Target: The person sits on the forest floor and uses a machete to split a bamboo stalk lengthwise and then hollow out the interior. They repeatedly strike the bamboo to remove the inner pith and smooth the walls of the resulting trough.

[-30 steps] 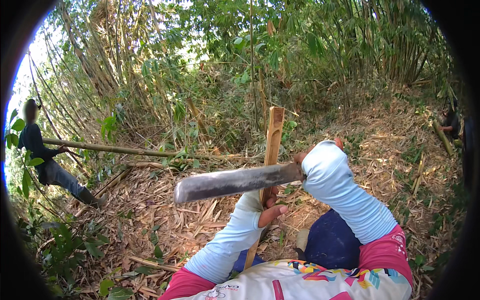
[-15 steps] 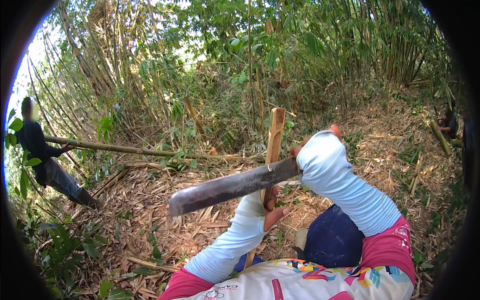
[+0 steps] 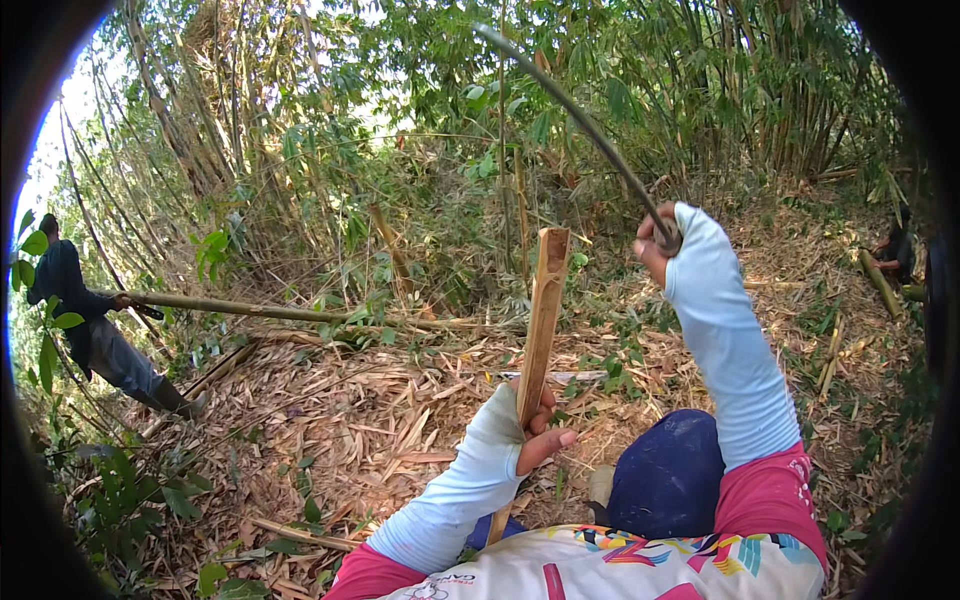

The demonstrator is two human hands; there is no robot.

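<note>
My left hand (image 3: pixel 537 428), in a pale blue sleeve, is closed round an upright strip of split bamboo (image 3: pixel 545 310). The strip leans slightly right at its top, and its lower end comes down by my lap. Raised at the right, my right hand (image 3: pixel 662 240) is closed on the handle of a machete (image 3: pixel 580 118). The blade shows nearly edge-on, slanting up and to the left above the bamboo, apart from it. Most of the handle is hidden by my fingers.
A person (image 3: pixel 85 310) at the far left stands by a long bamboo pole (image 3: pixel 270 308). Another person (image 3: pixel 897 252) is low at the right edge beside a cut bamboo length (image 3: pixel 880 282). Dry leaves and chips (image 3: pixel 370 430) cover the ground; bamboo clumps (image 3: pixel 780 80) stand behind.
My right hand has lifted the machete up off the bamboo strip, its blade swinging from across the strip to above it. My left hand keeps hold, with the strip slightly lower.
</note>
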